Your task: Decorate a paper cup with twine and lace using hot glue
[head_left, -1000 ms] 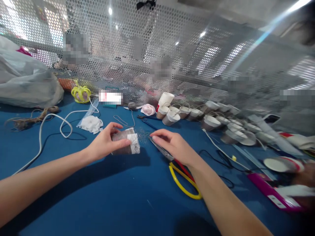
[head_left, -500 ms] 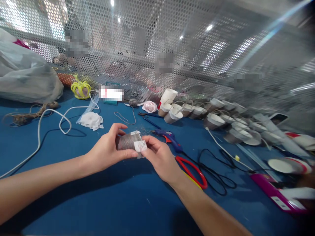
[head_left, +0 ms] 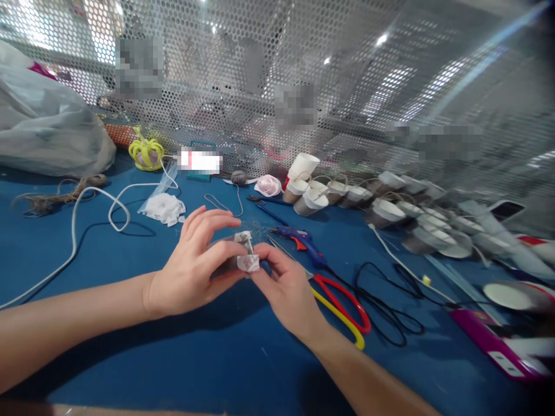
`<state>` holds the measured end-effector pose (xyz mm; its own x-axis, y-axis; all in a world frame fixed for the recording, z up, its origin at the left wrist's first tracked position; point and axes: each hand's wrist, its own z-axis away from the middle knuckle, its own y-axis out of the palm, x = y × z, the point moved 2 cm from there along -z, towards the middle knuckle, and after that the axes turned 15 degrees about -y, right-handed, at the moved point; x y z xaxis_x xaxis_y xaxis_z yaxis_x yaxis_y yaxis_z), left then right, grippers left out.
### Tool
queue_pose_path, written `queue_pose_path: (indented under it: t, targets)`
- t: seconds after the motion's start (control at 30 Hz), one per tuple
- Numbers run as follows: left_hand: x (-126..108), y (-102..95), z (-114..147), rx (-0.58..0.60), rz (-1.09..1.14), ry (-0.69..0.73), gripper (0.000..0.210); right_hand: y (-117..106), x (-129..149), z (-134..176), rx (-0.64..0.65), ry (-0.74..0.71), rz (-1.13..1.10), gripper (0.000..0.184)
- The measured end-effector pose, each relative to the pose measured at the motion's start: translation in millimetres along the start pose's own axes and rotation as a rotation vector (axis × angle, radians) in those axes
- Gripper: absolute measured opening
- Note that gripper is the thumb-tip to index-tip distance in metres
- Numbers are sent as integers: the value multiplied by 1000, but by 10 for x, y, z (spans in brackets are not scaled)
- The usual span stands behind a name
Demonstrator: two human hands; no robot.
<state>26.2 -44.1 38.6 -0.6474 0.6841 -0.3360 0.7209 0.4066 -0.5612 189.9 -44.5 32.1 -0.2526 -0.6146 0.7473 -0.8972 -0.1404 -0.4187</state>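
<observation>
Over the middle of the blue table, my left hand (head_left: 197,257) wraps round a small cup wound in grey cord (head_left: 226,264), which lies on its side in the grip. White fabric (head_left: 248,263) folds over the cup's rim, which faces right. The thumb and fingers of my right hand (head_left: 286,283) pinch this fabric at the rim. Much of the cord-wound side is covered by my left fingers. Just beyond my right hand lie a blue glue gun (head_left: 309,245) and scissors with red and yellow handles (head_left: 342,303).
Several cord-wound cups (head_left: 388,214) stand at the back right. A purple power strip (head_left: 489,341) lies far right. White fabric pieces (head_left: 163,209), a grey yarn ball (head_left: 238,177), a pink fabric rose (head_left: 267,185) and a white cable (head_left: 74,231) lie behind and left.
My left fingers have shifted over the cup towards its rim, covering more of the cord. My right hand stays at the fabric edge. The view has shifted slightly, showing more of the scissors.
</observation>
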Motion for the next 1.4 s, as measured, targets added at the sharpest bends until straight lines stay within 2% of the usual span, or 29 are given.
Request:
queue_pose_path:
  t: [0.1,0.2,0.33,0.43,0.83,0.93,1.0,1.13,1.2,1.33,1.4]
  targets:
    - [11,-28,-33,29,107,-18,6,8,16,8,24,-6,22,12]
    - [44,-37,-52,87,213,-144,1,19,51,10,30,0,49,11]
    - [84,-21,-59,156,325,-366,5,37,73,21,14,3,51,11]
    - [102,2,-64,181,382,-472,8,44,51,39,-2,-16,71,10]
    - [163,50,-75,290,557,-739,15,54,26,54,-11,-69,76,8]
    - [184,75,-75,366,602,-803,17,62,19,59,-3,-93,63,8]
    - [207,101,-69,415,644,-865,21,63,18,61,2,-113,51,7]
    - [254,126,-64,409,730,-968,35,48,39,56,-9,-170,38,7]
    - [255,128,-67,473,788,-1000,37,39,55,51,-12,-204,31,7]
    - [227,128,-65,724,918,-1027,45,36,72,48,2,-264,-1,9]
    - [222,132,-54,803,948,-1029,50,32,75,46,9,-267,-12,9]
